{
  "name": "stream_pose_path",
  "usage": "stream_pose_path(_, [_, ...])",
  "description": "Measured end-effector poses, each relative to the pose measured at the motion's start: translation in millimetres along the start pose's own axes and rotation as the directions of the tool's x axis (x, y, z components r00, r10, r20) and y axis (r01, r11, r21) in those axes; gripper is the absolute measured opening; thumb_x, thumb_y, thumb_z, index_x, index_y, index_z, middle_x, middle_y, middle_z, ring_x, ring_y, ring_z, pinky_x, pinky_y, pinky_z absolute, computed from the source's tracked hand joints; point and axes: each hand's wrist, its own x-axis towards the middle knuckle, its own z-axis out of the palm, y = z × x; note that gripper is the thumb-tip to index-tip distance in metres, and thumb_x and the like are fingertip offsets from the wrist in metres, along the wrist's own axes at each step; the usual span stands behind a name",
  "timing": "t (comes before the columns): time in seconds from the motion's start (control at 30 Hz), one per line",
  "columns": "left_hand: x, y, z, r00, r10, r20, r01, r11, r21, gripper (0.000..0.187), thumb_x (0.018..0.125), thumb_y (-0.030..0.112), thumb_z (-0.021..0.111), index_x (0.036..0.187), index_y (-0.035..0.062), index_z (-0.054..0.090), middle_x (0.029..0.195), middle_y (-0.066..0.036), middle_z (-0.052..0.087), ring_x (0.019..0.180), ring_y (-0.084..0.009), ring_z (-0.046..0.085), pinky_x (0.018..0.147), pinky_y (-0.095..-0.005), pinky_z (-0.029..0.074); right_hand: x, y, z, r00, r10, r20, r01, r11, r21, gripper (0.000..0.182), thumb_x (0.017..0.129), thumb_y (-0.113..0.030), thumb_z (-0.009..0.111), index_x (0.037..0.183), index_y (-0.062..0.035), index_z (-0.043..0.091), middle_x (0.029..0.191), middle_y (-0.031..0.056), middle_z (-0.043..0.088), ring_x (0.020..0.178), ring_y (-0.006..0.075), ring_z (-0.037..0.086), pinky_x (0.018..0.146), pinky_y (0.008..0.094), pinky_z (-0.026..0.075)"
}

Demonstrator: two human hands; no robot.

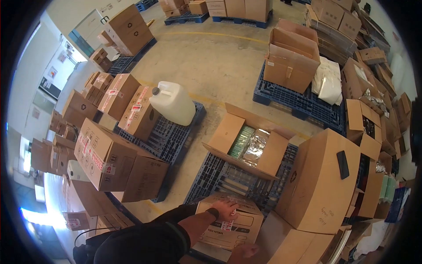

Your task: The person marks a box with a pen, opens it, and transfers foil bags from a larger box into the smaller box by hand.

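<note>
A closed brown cardboard box, printed "TEH HITAM" and sealed with red-and-white fragile tape, stands directly before me. My left hand, with a dark band at the wrist, lies on its upper face near the tape, fingers stretched out. At the box's lower right edge is my right hand, its fingers curled; whatever they hold, if anything, is hidden. Beyond the box an open carton sits on a blue pallet, with green packs and silver foil packs inside.
To my right, a tall carton carries a black phone. A white jerrycan and taped boxes occupy the left pallet. Farther off, an open carton and white sheeting rest on another blue pallet.
</note>
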Motion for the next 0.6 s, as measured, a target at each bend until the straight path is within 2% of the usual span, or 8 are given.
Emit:
stream_pose_path(0.1, [3.3,-5.7,13.6,0.997,0.02,-0.07,-0.019,1.0,0.013,0.053,0.09,0.054,0.043,0.129,0.0177,0.049,0.134,-0.012,0.051,0.123,-0.0303,0.05,0.1,-0.0438,0.043,-7.0,-2.8,2.6,0.994,-0.092,-0.051,0.092,0.996,-0.003,0.029,0.092,-0.03,0.045,0.086,-0.0021,0.05,0.083,0.0096,0.056,0.069,0.0212,0.052,0.062,0.0369,0.047])
stream_pose_path(0.13, [2.3,-3.8,9.4,0.998,0.028,-0.064,-0.027,0.999,0.017,0.053,0.09,0.054,0.043,0.129,0.0177,0.049,0.134,-0.012,0.051,0.123,-0.0303,0.05,0.1,-0.0438,0.043,-10.2,-0.5,4.6,0.97,-0.222,-0.103,0.207,0.968,-0.139,0.03,0.092,-0.03,0.044,0.086,-0.0018,0.051,0.082,0.01,0.057,0.069,0.0221,0.053,0.063,0.0374,0.047])
stream_pose_path(0.2, [0.0,1.2,-1.6,0.999,0.017,-0.036,-0.016,1.0,0.013,0.051,0.089,0.053,0.045,0.127,0.0186,0.051,0.132,-0.011,0.054,0.12,-0.0305,0.052,0.098,-0.0432,0.045,-12.4,1.7,4.9,0.928,-0.343,-0.148,0.294,0.915,-0.276,0.031,0.093,-0.031,0.044,0.086,-0.0016,0.052,0.081,0.0104,0.058,0.069,0.0231,0.054,0.063,0.038,0.048])
stream_pose_path(0.3, [1.5,-1.6,5.3,0.997,0.023,-0.07,-0.022,1.0,0.009,0.05,0.089,0.051,0.046,0.126,0.0185,0.052,0.128,-0.009,0.056,0.117,-0.0304,0.055,0.096,-0.0426,0.046,-20.6,-13.0,6.7,0.959,-0.168,-0.227,0.142,0.982,-0.126,0.032,0.093,-0.031,0.044,0.09,-0.002,0.055,0.083,0.0114,0.06,0.071,0.0248,0.057,0.065,0.0392,0.049])
stream_pose_path(0.4, [1.6,-2.7,7.5,0.996,0.039,-0.084,-0.039,0.999,-0.005,0.05,0.089,0.052,0.046,0.127,0.0184,0.052,0.128,-0.008,0.056,0.115,-0.0301,0.056,0.095,-0.043,0.046,-25.3,-14.3,6.5,0.962,-0.185,-0.2,0.178,0.983,-0.055,0.033,0.093,-0.032,0.044,0.094,-0.0022,0.058,0.087,0.0126,0.063,0.074,0.0267,0.06,0.069,0.0399,0.051])
stream_pose_path(0.5, [1.1,-4.9,10.4,0.992,0.059,-0.112,-0.055,0.998,0.041,0.051,0.089,0.052,0.046,0.128,0.0189,0.051,0.127,-0.008,0.056,0.113,-0.03,0.057,0.095,-0.043,0.046,-45.0,-41.2,5.9,0.968,-0.154,-0.198,0.127,0.982,-0.143,0.033,0.093,-0.032,0.044,0.094,-0.0022,0.06,0.089,0.0131,0.063,0.078,0.0265,0.061,0.071,0.0405,0.051])
stream_pose_path(0.57, [2.5,-7.8,13.9,0.992,0.069,-0.105,-0.063,0.997,0.052,0.051,0.089,0.052,0.046,0.128,0.0189,0.05,0.128,-0.008,0.056,0.113,-0.0299,0.056,0.095,-0.0429,0.046,-56.4,-59.3,6.8,0.975,-0.169,-0.147,0.178,0.983,0.051,0.034,0.092,-0.031,0.044,0.095,-0.001,0.06,0.093,0.0139,0.064,0.082,0.0272,0.061,0.073,0.0404,0.05])
stream_pose_path(0.6, [3.2,-8.4,14.9,0.992,0.071,-0.103,-0.065,0.996,0.06,0.051,0.09,0.052,0.045,0.128,0.019,0.05,0.128,-0.008,0.055,0.113,-0.0298,0.056,0.095,-0.0428,0.046,-60.2,-66.3,5.7,0.975,-0.165,-0.152,0.174,0.983,0.052,0.034,0.092,-0.031,0.044,0.095,-0.001,0.06,0.093,0.0139,0.064,0.082,0.0272,0.061,0.073,0.0404,0.05])
